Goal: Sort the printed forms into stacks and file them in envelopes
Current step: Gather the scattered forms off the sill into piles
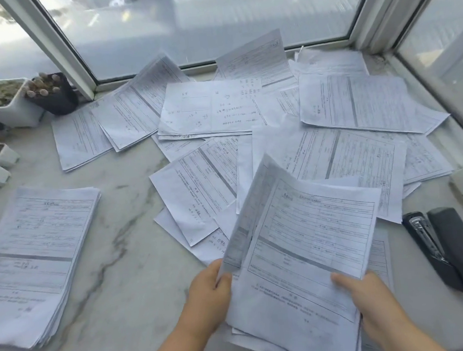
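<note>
Forms are what we sort, and they lie all over the marble sill (125,237) by the window (187,27). We hold up a few forms (298,253) near us, low in the middle of the view, above the loose pile (290,132). Our left hand (208,294) pinches the bottom left corner of a sheet that curls up and away from the others. Our right hand (368,300) grips the bottom right edge, with the thumb on top of the paper. We think we hold them this way so we can peel one sheet off and read it. The held forms stand tall, with the long side going away from us and the top leaning a bit to the right. The print faces us. A neat stack (36,260) sits well apart on the left, so the sorted sheets may go there. It points the same way, long side going away from us. The loose forms point every which way. A black stapler (449,247) lies on the right, just beside the pile. Small plant pots (11,103) stand at the far left. We see no envelopes yet.
</note>
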### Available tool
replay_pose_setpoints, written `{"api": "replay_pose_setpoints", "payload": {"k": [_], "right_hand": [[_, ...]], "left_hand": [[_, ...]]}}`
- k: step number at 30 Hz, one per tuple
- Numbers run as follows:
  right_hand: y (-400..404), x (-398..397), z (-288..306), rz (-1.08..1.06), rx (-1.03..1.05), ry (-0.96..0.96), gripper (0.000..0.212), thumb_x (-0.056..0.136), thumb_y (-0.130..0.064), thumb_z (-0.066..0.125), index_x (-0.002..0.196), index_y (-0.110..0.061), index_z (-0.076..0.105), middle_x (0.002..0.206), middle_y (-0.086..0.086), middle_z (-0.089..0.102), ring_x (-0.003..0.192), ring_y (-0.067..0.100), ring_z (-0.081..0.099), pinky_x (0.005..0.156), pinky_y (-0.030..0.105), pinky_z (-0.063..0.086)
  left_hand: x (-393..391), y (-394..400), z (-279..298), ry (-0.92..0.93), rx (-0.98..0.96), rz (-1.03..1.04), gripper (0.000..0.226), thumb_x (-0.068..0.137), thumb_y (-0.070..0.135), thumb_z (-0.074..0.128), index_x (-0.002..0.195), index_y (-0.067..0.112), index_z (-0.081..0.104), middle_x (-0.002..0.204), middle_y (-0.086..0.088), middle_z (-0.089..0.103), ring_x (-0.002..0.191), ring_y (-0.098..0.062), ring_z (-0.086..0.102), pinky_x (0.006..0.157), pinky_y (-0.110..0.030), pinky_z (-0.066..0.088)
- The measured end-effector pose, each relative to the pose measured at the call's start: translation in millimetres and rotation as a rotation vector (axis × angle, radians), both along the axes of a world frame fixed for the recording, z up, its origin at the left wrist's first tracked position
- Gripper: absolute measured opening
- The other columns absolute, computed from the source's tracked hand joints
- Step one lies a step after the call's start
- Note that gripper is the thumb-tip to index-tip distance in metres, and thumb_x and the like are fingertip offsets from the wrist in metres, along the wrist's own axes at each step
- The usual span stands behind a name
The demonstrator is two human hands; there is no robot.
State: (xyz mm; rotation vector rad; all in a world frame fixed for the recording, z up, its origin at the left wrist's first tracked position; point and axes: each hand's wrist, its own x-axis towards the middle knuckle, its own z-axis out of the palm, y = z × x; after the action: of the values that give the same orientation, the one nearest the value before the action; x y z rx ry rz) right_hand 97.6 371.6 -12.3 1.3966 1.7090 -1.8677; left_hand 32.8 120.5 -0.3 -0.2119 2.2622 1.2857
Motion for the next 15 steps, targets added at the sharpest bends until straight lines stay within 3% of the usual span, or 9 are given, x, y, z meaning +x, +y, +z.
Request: {"api": "replay_pose_setpoints", "payload": {"k": [2,4,7,11,12,14,15], "right_hand": [[-2.6,-5.1,6.0,0.014,-0.097,0.031,0.019,0.089,0.003,0.059,0.102,-0.009,0.067,0.090,0.011,0.076,0.081,0.030,0.073,0.068,0.038,0.058],[-7.0,-12.3,8.0,0.042,-0.197,0.063,0.020,0.088,0.003,0.060,0.104,-0.006,0.068,0.095,0.013,0.075,0.086,0.029,0.073,0.072,0.038,0.055],[-19.7,-25.2,10.4,0.128,-0.280,0.103,0.022,0.088,0.002,0.060,0.107,-0.007,0.068,0.100,0.012,0.075,0.091,0.028,0.073,0.070,0.035,0.057],[-38.8,-35.0,7.2,0.246,0.022,0.111,0.028,0.085,0.002,0.062,0.104,-0.017,0.069,0.094,0.000,0.076,0.092,0.022,0.071,0.079,0.036,0.056],[-42.3,-35.6,6.3,0.278,0.104,0.113,0.031,0.084,0.001,0.062,0.104,-0.021,0.067,0.095,-0.003,0.075,0.094,0.019,0.069,0.081,0.035,0.054],[-46.1,-34.9,5.4,0.342,0.159,0.143,0.041,0.083,-0.003,0.064,0.115,-0.029,0.059,0.102,-0.013,0.069,0.098,0.010,0.065,0.082,0.029,0.051],[-45.1,-32.6,4.7,0.359,0.150,0.170,0.049,0.083,-0.008,0.067,0.120,-0.037,0.053,0.103,-0.019,0.067,0.097,0.003,0.064,0.079,0.023,0.050]], "left_hand": [[-5.0,-16.3,8.5,-0.113,0.184,0.137,0.027,0.093,0.004,0.049,0.091,0.018,0.071,0.088,-0.001,0.074,0.079,-0.018,0.068,0.063,-0.021,0.050],[-9.9,-30.9,12.3,-0.227,0.320,0.219,0.029,0.095,0.006,0.050,0.091,0.024,0.073,0.094,-0.005,0.075,0.083,-0.023,0.071,0.065,-0.029,0.053],[-15.4,-38.1,15.7,-0.373,0.421,0.196,0.017,0.094,0.019,0.056,0.099,0.020,0.073,0.099,-0.012,0.073,0.088,-0.030,0.071,0.063,-0.033,0.055],[-24.0,-38.4,12.3,-0.496,0.349,0.244,0.046,0.084,0.064,0.052,0.096,0.026,0.077,0.097,0.000,0.075,0.091,-0.018,0.071,0.076,-0.036,0.054],[-25.7,-39.0,10.7,-0.474,0.347,0.196,0.043,0.082,0.061,0.058,0.099,0.026,0.076,0.100,0.001,0.074,0.093,-0.017,0.071,0.080,-0.036,0.053],[-27.3,-39.1,9.5,-0.431,0.318,0.053,0.033,0.077,0.035,0.074,0.105,0.019,0.073,0.106,-0.005,0.073,0.096,-0.022,0.070,0.081,-0.035,0.054],[-26.2,-39.1,7.4,-0.426,0.290,0.031,0.031,0.076,0.022,0.072,0.107,0.016,0.071,0.105,-0.008,0.073,0.094,-0.025,0.070,0.081,-0.037,0.055]]}}
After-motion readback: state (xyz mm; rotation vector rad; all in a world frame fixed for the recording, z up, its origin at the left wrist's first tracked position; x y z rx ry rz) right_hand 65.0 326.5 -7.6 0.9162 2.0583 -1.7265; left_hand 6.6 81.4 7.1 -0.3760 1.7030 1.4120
